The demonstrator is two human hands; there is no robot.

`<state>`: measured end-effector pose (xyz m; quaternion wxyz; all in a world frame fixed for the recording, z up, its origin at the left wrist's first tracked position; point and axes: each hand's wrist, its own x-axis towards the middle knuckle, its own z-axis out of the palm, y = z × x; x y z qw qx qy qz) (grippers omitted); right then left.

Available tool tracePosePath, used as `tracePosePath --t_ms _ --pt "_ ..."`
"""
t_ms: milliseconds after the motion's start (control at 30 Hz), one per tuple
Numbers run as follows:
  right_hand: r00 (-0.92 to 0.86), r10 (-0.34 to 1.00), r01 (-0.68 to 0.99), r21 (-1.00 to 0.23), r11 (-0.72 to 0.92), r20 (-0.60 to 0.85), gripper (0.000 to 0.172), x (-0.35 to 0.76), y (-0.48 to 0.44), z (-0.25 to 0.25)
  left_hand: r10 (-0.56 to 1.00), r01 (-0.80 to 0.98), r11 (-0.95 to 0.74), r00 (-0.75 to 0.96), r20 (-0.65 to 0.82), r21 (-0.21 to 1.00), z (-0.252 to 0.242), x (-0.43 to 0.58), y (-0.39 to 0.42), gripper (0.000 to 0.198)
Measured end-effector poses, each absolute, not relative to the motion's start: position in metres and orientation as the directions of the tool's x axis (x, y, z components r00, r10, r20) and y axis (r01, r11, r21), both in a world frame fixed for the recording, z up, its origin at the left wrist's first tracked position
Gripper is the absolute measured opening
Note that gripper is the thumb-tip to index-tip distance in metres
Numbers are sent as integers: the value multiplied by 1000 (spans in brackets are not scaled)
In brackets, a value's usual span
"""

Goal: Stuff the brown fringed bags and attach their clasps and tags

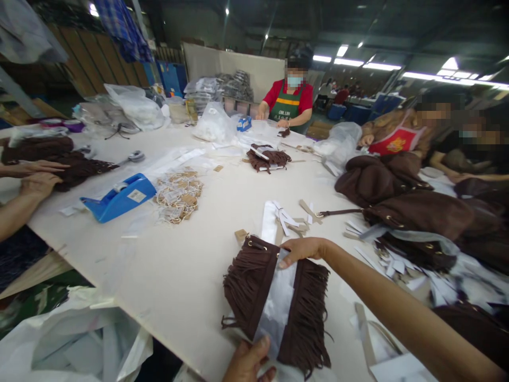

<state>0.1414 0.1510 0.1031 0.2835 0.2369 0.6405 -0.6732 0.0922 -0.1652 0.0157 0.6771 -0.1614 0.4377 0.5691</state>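
A dark brown fringed bag lies tilted over the near part of the table, a strip of translucent white wrapping running across its middle. My right hand grips its far edge, thumb on top of the wrapping and the other fingers partly hidden. At the near edge my left hand pinches the end of the wrapping and the bag, with its thumb on top. Fringes hang out on both sides of the band. Small metal rings show along the bag's far edge.
On the table stand a blue tape dispenser and a heap of stringed tags. Brown bags and paper strips crowd the right. Another person's hands work at left; a co-worker stands opposite. A white sack is lower left.
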Motion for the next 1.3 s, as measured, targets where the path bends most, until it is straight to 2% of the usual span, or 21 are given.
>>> tracePosePath --t_ms 167,367,500,633,767,833,933,1067,1200,1300 --pt "-785 -128 610 -723 -323 -606 49 167 139 101 835 -944 17 -167 -524 328 51 76 -155 64" --pt "-878 93 344 -754 -560 -469 58 189 121 90 887 -938 -107 -240 -396 330 77 58 -135 71" --pt "-886 154 268 -754 -600 -437 61 196 120 77 899 -937 -126 -247 -362 326 93 52 -125 69" --pt "-883 201 230 -764 -603 -425 60 190 123 68 897 -914 -86 -244 -368 397 102 44 -119 58" --pt "-846 269 214 -755 -619 -461 54 179 127 66 878 -879 -27 -248 -408 477 88 25 -111 39" --pt "-827 282 212 -734 -646 -486 50 175 131 64 867 -886 13 -221 -447 464 75 15 -105 34" --pt "-817 283 212 -719 -662 -502 45 176 132 66 860 -910 58 -162 -483 410 64 1 -96 33" --pt "-819 275 227 -724 -651 -504 42 183 127 78 889 -925 81 -101 -447 371 66 -14 -85 37" --pt "-783 262 291 -705 -646 -564 22 187 126 92 908 -921 114 -55 -415 372 76 -23 -73 38" --pt "-767 295 279 -710 -647 -570 22 185 128 104 907 -908 134 -49 -419 397 86 -28 -64 35"
